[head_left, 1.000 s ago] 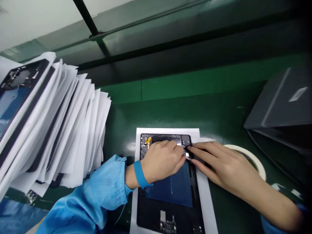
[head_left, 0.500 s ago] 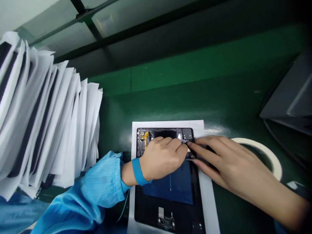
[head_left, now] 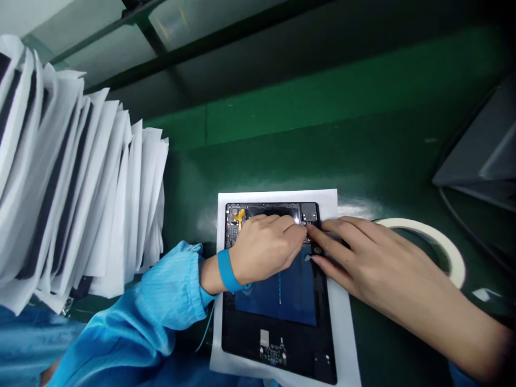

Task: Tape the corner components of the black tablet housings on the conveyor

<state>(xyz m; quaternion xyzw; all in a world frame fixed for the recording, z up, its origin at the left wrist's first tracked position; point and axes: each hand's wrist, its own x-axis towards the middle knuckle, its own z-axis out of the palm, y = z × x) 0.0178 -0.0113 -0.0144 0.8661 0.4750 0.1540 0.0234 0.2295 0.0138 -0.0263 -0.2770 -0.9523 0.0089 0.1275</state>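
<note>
An opened tablet (head_left: 242, 336) lies on a white sheet (head_left: 349, 336), its dark blue battery (head_left: 262, 301) and circuit parts exposed. My left hand (head_left: 272, 244), with a blue band (head_left: 229, 271) on its wrist, is closed over the tablet's upper part. Its fingertips are hidden, and I cannot make out what they pinch. From the right, my right hand (head_left: 371, 263) reaches in with index finger and thumb stretched and apart. The index tip meets the left fingertips at the tablet's right edge. A tiny silvery piece (head_left: 309, 257) shows at the right thumb tip.
A tall row of white sleeves (head_left: 97, 199) with dark panels between them stands on the left. A roll of cream tape (head_left: 451, 258) lies on the green bench (head_left: 290, 161), partly behind my right arm. A grey box-like object (head_left: 479, 145) and a cable (head_left: 463, 217) are farther right.
The whole view has shifted a little, so the tablet and both hands appear slightly higher. Both hands stay at the same spot on the tablet, with only slight finger movement.
</note>
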